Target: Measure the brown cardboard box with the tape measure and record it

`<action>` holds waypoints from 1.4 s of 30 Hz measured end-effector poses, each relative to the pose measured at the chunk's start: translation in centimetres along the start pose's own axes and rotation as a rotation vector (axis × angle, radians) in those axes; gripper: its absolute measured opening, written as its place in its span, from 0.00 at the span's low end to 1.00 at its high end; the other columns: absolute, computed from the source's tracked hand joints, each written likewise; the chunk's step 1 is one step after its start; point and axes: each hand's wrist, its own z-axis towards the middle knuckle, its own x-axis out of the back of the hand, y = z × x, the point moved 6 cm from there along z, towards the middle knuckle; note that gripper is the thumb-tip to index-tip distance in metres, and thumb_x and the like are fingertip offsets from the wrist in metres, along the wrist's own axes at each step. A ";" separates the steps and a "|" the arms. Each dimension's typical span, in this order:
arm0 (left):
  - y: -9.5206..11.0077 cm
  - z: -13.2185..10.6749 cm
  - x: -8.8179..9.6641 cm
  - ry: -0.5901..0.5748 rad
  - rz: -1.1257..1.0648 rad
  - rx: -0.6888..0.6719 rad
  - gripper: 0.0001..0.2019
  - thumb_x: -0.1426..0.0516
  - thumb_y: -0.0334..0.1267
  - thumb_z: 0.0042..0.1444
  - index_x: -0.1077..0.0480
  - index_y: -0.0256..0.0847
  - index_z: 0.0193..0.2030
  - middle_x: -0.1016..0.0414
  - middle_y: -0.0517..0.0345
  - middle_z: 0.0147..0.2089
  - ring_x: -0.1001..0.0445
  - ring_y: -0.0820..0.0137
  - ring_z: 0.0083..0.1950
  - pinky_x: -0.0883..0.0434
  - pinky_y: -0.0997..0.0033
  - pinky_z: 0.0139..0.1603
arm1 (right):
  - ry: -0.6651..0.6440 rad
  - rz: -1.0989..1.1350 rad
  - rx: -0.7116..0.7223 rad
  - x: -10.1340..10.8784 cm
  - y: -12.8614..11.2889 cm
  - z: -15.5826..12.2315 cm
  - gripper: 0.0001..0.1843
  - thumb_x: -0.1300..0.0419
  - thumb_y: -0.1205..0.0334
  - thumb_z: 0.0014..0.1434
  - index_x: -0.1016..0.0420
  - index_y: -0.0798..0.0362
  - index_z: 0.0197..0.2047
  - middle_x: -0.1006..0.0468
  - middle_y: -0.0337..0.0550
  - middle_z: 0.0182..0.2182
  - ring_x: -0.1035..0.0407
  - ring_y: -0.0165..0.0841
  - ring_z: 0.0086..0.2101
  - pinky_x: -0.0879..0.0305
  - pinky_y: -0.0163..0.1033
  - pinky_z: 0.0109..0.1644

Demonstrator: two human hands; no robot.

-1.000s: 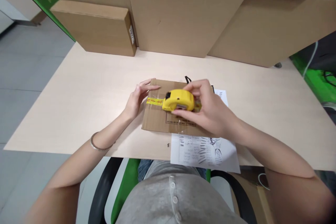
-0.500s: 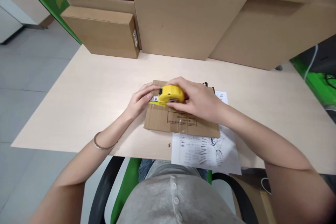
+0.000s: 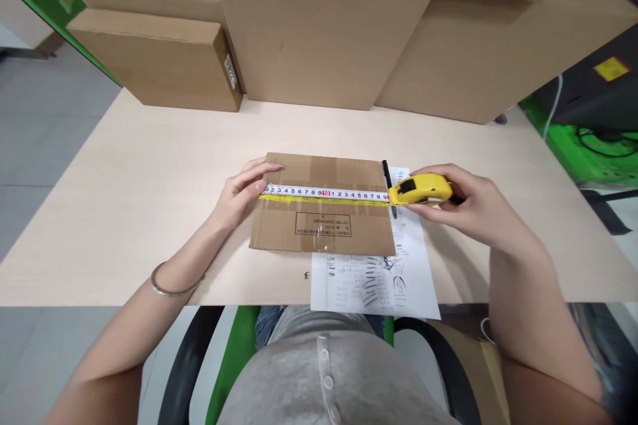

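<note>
Yellow tape measure (image 3: pixel 423 189) sits centre right, blade (image 3: pixel 323 192) across carton (image 3: pixel 279 226) mid-frame
Right hand (image 3: pixel 458 202) grips the tape measure; left hand (image 3: pixel 240 194) holds the blade's end at the carton's left edge

The desk (image 3: pixel 164 166), armchair (image 3: pixel 188 366) and stacked cartons (image 3: pixel 319 40) suggest an office-like workspace.

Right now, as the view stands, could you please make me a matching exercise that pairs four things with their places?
Things:
1. Yellow tape case
2. Tape blade
3. Bracelet
4. Marked paper

Places:
A. Around the left forearm
B. Partly underneath the printed box
C. Held in the right hand
D. Stretched across the top of the printed box

Pairs: 1-C, 2-D, 3-A, 4-B
</note>
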 end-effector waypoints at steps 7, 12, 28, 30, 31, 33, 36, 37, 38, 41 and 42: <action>0.1 0.1 0.1 0.003 0.014 -0.019 0.20 0.38 0.56 0.62 0.17 0.50 0.53 0.19 0.51 0.59 0.32 0.51 0.70 0.44 0.45 0.77 | -0.007 -0.108 0.070 0.5 -2.8 0.8 0.19 0.28 0.44 0.58 0.24 0.43 0.48 0.19 0.42 0.41 0.27 0.39 0.36 0.32 0.45 0.37; -0.1 0.3 0.1 0.033 -0.016 -0.025 0.22 0.39 0.59 0.62 0.16 0.48 0.52 0.20 0.50 0.61 0.32 0.51 0.70 0.42 0.46 0.77 | -0.130 -0.198 0.349 -5.0 -9.7 5.4 0.17 0.32 0.49 0.63 0.24 0.48 0.51 0.16 0.43 0.46 0.24 0.41 0.41 0.33 0.44 0.43; 9.0 -1.7 -2.2 -0.189 0.378 -0.415 0.26 0.43 0.51 0.70 0.34 0.53 0.72 0.36 0.51 0.76 0.42 0.51 0.80 0.43 0.40 0.80 | -0.572 0.004 0.459 -4.7 -11.8 4.3 0.20 0.34 0.68 0.51 0.24 0.46 0.49 0.16 0.38 0.44 0.23 0.36 0.41 0.32 0.39 0.43; 11.5 -2.9 -4.8 -0.361 0.480 -0.469 0.29 0.40 0.47 0.68 0.39 0.50 0.73 0.33 0.47 0.75 0.40 0.52 0.79 0.39 0.41 0.78 | -0.666 -0.015 0.440 -4.7 -11.1 2.9 0.20 0.34 0.70 0.51 0.23 0.45 0.47 0.16 0.37 0.45 0.22 0.36 0.41 0.30 0.40 0.44; 12.4 -3.5 -6.0 -0.416 0.526 -0.507 0.29 0.39 0.47 0.68 0.39 0.47 0.72 0.33 0.43 0.74 0.39 0.51 0.79 0.35 0.42 0.76 | -0.707 -0.029 0.457 -5.0 -11.0 2.3 0.18 0.35 0.70 0.52 0.23 0.45 0.46 0.16 0.38 0.45 0.22 0.36 0.42 0.30 0.41 0.45; 13.0 -4.3 -7.9 -0.506 0.602 -0.516 0.24 0.41 0.48 0.69 0.36 0.41 0.66 0.28 0.37 0.70 0.32 0.50 0.75 0.27 0.44 0.71 | -0.756 -0.040 0.510 -5.5 -11.1 1.9 0.15 0.35 0.70 0.55 0.23 0.45 0.45 0.16 0.39 0.47 0.22 0.36 0.44 0.29 0.42 0.47; 12.6 -4.8 -9.3 -0.555 0.645 -0.528 0.16 0.44 0.50 0.71 0.32 0.38 0.52 0.19 0.37 0.56 0.23 0.49 0.66 0.21 0.48 0.62 | -0.752 -0.019 0.527 -5.9 -11.0 2.7 0.13 0.35 0.69 0.57 0.22 0.46 0.45 0.19 0.43 0.51 0.23 0.36 0.47 0.29 0.42 0.50; 12.5 -4.9 -9.5 -0.558 0.658 -0.555 0.15 0.45 0.49 0.71 0.32 0.38 0.50 0.18 0.38 0.52 0.21 0.49 0.63 0.20 0.49 0.60 | -0.745 -0.011 0.521 -5.9 -11.0 3.2 0.14 0.36 0.70 0.57 0.21 0.47 0.46 0.20 0.44 0.51 0.23 0.36 0.47 0.28 0.42 0.50; 12.4 -5.0 -9.6 -0.563 0.684 -0.590 0.15 0.45 0.49 0.71 0.31 0.37 0.49 0.18 0.38 0.51 0.21 0.49 0.62 0.20 0.49 0.59 | -0.737 -0.006 0.516 -5.8 -10.9 3.9 0.15 0.36 0.70 0.56 0.21 0.47 0.46 0.20 0.44 0.51 0.24 0.36 0.47 0.28 0.43 0.51; 12.0 -5.5 -10.1 -0.621 0.822 -0.684 0.19 0.46 0.46 0.72 0.31 0.41 0.63 0.21 0.41 0.55 0.22 0.49 0.63 0.22 0.50 0.59 | -0.711 -0.022 0.491 -5.4 -10.5 6.5 0.19 0.37 0.70 0.52 0.20 0.46 0.47 0.19 0.43 0.50 0.24 0.39 0.48 0.28 0.46 0.54; 11.9 -5.7 -10.2 -0.643 0.869 -0.702 0.21 0.46 0.46 0.72 0.34 0.46 0.69 0.21 0.43 0.56 0.24 0.50 0.63 0.23 0.49 0.60 | -0.701 -0.033 0.476 -5.2 -10.2 7.6 0.19 0.37 0.69 0.52 0.19 0.46 0.47 0.19 0.42 0.50 0.24 0.39 0.48 0.28 0.46 0.54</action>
